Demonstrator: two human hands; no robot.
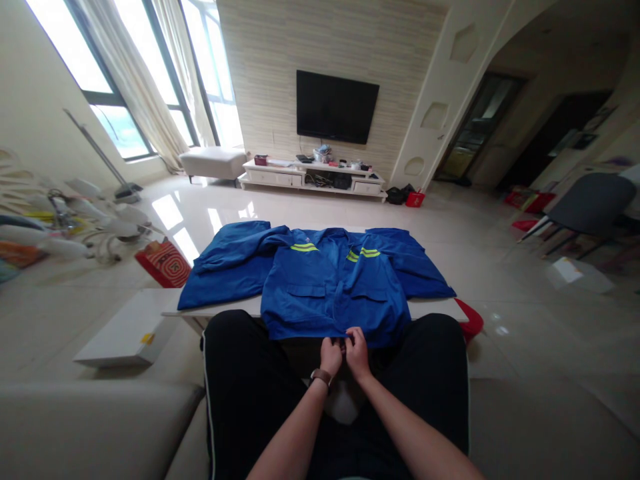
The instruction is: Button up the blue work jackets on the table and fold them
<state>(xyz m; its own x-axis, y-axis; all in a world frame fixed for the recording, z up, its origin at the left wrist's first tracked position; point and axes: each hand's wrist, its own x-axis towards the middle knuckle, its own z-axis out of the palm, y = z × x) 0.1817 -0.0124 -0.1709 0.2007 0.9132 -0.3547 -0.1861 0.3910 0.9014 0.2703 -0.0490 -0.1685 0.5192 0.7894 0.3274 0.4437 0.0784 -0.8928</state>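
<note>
A blue work jacket (pixel 305 313) with yellow-green stripes on the chest lies front up across a low white table (pixel 443 309), its collar at the far side. More blue cloth (pixel 225 277) spreads out on both sides of it, and one sleeve lies over the left part. At the near hem, close to the front opening, my left hand (pixel 331 357) has its fingers closed at the cloth edge; their tips are partly hidden. Right beside it, my right hand (pixel 357 353) pinches the same hem between thumb and fingers. A watch (pixel 321 378) with a brown strap is on my left wrist.
My knees flank the near table edge. A white box (pixel 120 337) and a red patterned bag (pixel 164 265) stand on the floor to the left. Something red (pixel 469 320) shows past the right table end. Across the room is a low TV cabinet (pixel 275 177).
</note>
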